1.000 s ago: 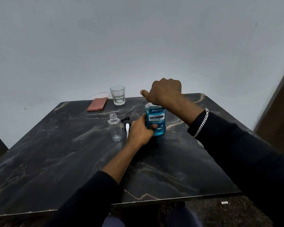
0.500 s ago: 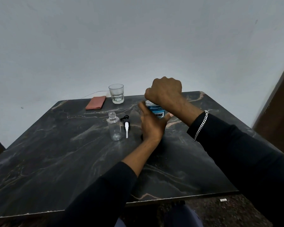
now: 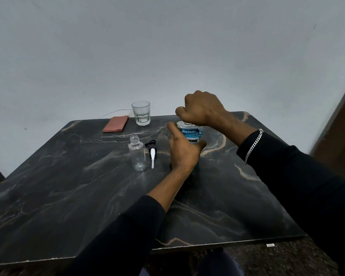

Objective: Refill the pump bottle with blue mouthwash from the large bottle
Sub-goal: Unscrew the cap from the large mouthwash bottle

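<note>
Dark marble table [image 3: 68, 196] — the right hand [image 3: 203, 108] grips the top of the blue mouthwash bottle [image 3: 191, 132], the left hand [image 3: 182, 154] spread open at its front; the empty pump bottle [image 3: 137, 154] stands uncapped nearby.

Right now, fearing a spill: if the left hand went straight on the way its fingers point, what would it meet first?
The mouthwash bottle, directly beyond the open fingers of the left hand; whether they touch it is unclear.
</note>
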